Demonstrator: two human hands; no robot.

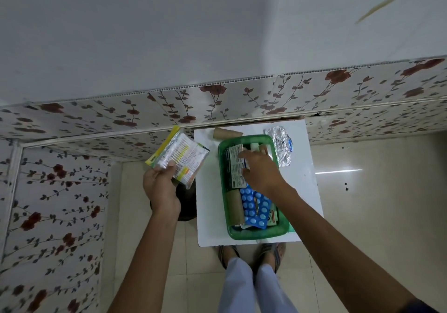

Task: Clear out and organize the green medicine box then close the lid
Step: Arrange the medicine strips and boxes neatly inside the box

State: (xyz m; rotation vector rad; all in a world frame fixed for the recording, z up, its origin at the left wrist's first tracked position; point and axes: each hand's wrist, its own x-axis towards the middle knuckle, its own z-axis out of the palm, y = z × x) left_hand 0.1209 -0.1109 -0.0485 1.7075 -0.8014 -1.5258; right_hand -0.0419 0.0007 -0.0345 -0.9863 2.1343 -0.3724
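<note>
Two hands busy: you're mid-clearing. Your left hand (pixel 160 184) grips sachets (pixel 180 159) at nine o'clock of the green medicine box (pixel 223 193) on the white table (pixel 209 199). Your right hand (pixel 260 167) reaches inside, fingers curled over a leaflet-wrapped pack (pixel 235 167); whether it's pinched, I can't tell. Next, I'd say, lift it out.

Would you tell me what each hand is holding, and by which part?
The left hand pinches a bunch of yellow-edged foil sachets by their near end. The right hand reaches into the green plastic box; any grip is hidden.

I count one green plastic box (pixel 254 233), two brown cardboard rolls (pixel 227 133) (pixel 235 206), one crumpled silver foil strip (pixel 282 148), and two blue blister packs (pixel 249 206) (pixel 262 212).
</note>
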